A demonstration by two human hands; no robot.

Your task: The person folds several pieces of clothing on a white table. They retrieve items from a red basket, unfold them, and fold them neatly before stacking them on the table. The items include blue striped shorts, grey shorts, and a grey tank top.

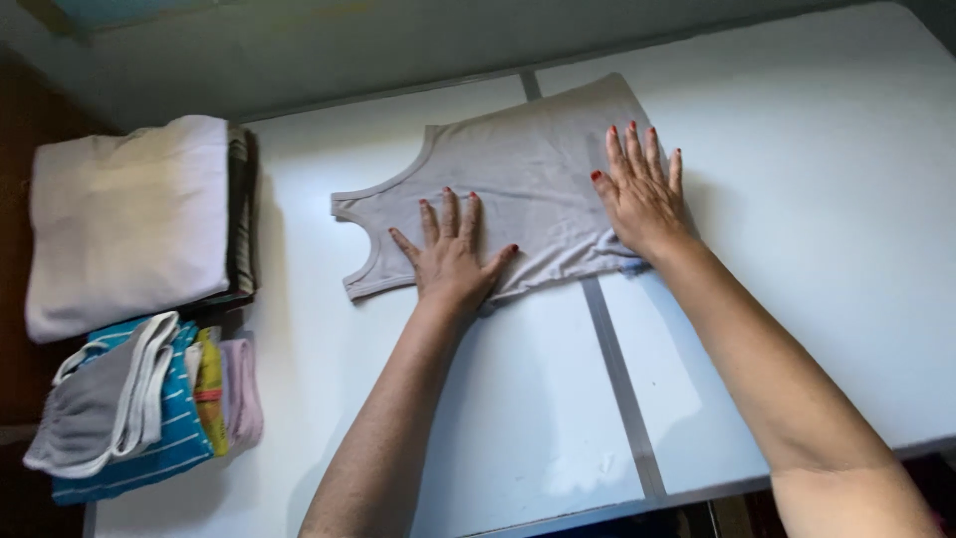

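A light grey sleeveless top [523, 169] lies flat on the white table [817, 149], folded lengthwise, with its neck and armholes pointing left. My left hand [450, 254] presses flat on its near edge, fingers spread, close to the armhole. My right hand [642, 189] lies flat on the garment's right part, fingers spread and pointing away from me. Both hands hold nothing; they rest palm down on the cloth.
At the table's left edge sits a stack of folded clothes topped by a white piece [129, 219]. In front of it lies a pile with a grey-and-white garment [100, 408], a blue striped one [179, 438] and a pink one [242, 394]. A seam [617, 379] runs across the tabletop.
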